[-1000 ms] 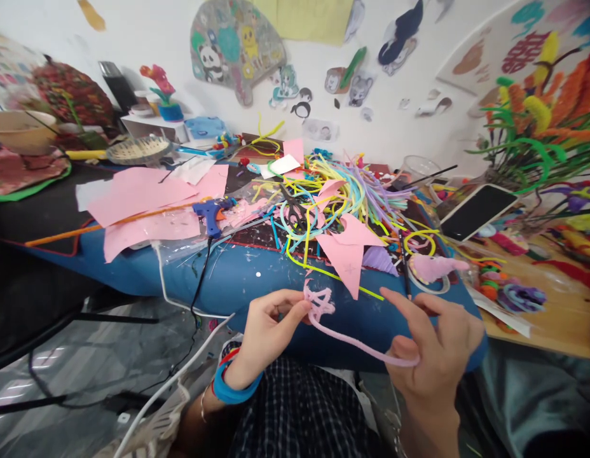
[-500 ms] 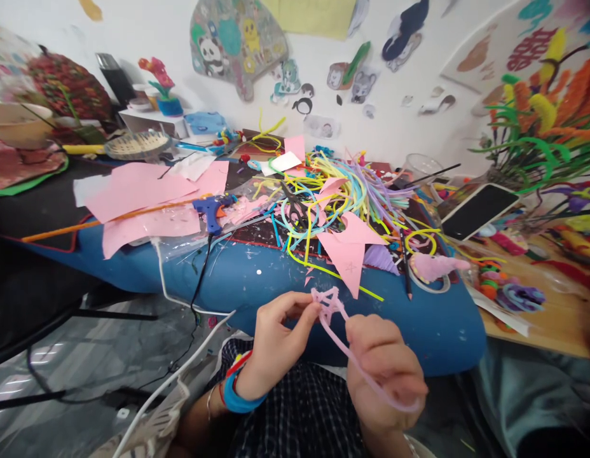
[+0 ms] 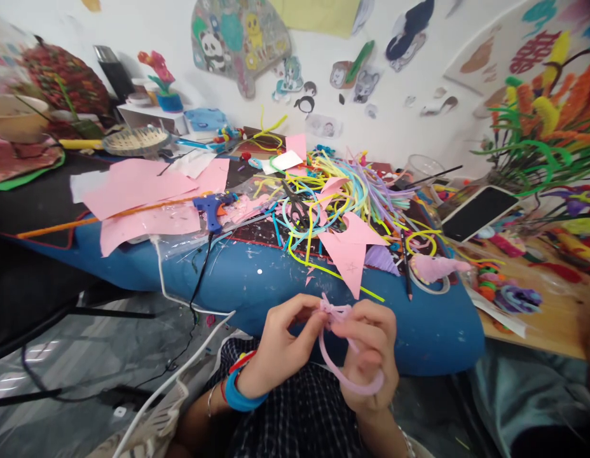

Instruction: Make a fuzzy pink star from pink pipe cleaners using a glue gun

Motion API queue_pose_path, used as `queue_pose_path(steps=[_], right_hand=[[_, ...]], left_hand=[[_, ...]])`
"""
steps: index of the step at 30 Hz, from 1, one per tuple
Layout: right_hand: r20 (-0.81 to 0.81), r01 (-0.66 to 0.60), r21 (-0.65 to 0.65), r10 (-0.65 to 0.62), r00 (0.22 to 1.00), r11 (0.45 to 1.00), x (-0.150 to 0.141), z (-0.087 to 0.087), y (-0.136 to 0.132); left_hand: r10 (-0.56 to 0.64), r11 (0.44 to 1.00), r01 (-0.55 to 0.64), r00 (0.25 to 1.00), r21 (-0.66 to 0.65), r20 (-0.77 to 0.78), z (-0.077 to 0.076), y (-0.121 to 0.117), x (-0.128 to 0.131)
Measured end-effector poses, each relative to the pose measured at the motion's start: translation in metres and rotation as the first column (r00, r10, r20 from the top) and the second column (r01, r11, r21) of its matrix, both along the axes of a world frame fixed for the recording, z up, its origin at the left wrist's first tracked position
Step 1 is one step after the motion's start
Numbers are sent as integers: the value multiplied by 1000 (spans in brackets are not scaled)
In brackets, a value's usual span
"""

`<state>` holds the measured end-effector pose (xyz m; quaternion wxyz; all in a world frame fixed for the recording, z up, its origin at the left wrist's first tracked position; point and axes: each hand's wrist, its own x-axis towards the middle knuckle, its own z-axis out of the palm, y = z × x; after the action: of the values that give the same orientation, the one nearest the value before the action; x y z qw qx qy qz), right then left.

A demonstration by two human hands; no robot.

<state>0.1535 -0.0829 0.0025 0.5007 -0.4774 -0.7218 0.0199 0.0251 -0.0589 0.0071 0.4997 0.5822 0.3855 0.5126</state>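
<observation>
Between my hands is a pale pink pipe cleaner (image 3: 334, 367), bent and twisted into a small knotted shape at its top, with a long tail looping down. My left hand (image 3: 288, 337) pinches the left side of the knotted part between thumb and forefinger. Curled around the right side, my right hand (image 3: 371, 350) grips the same pipe cleaner, and the tail curves below its fingers. Just beyond the hands lies a pink paper piece (image 3: 347, 257) with a small star drawn on it.
A blue glue gun (image 3: 212, 210) with a dark cord lies beside pink paper sheets (image 3: 142, 184). Scissors (image 3: 295, 205) rest among a heap of coloured pipe cleaners (image 3: 352, 181). A black pencil (image 3: 406, 267), a pink cone-shaped piece (image 3: 435, 267) and a phone (image 3: 480, 213) are at the right.
My right hand has moved up and left, closer to my left hand, its fingers now at the knotted part. The pipe cleaner's tail has swung into a tighter curve.
</observation>
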Motion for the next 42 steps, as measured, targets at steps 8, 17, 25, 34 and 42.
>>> queue_pose_path(steps=[8, 17, 25, 34, 42], right_hand=[[-75, -292, -421, 288, 955, 859, 28, 11, 7], [-209, -437, -380, 385, 899, 815, 46, 3, 32], [31, -154, -368, 178, 984, 917, 40, -11, 45], [212, -18, -240, 71, 975, 970, 30, -15, 55], [-221, -418, -195, 375, 900, 887, 32, -5, 34]], left_hand=[[-85, 934, 194, 936, -301, 340, 1, 7, -4], [-168, 855, 356, 878, -377, 448, 1, 8, -1], [-190, 825, 421, 834, -376, 517, 0, 7, 2], [-168, 806, 458, 785, -375, 597, 7, -2, -1], [-80, 837, 380, 796, -394, 600, 12, -2, 0]])
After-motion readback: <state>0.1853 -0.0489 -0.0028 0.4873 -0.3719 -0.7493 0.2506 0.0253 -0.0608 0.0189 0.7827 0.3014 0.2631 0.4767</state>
